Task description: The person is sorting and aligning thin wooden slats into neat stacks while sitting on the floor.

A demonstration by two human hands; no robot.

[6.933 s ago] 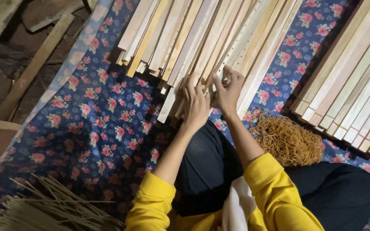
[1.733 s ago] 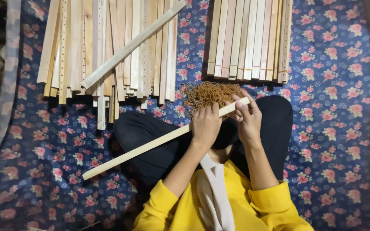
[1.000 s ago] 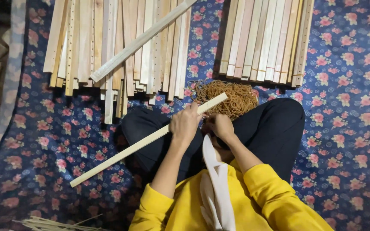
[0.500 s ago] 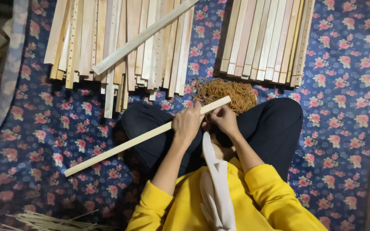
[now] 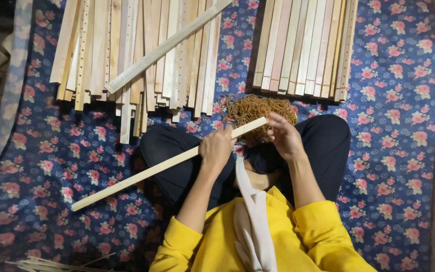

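Left hand (image 5: 216, 148) clamps the wooden slat (image 5: 167, 163), slanting lower-left to upper-right; right hand (image 5: 285, 137) seemingly pinches its tip.

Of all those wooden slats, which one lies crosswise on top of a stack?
The long pale slat on the left stack. It runs diagonally across the others, which lie side by side. The right stack has none, and the left hand holds another slat.

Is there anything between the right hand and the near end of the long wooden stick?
Nothing visible. The left hand grips the stick near its upper end, and the right hand is already at that end's tip. The pile of rubber bands lies behind the tip, not between.
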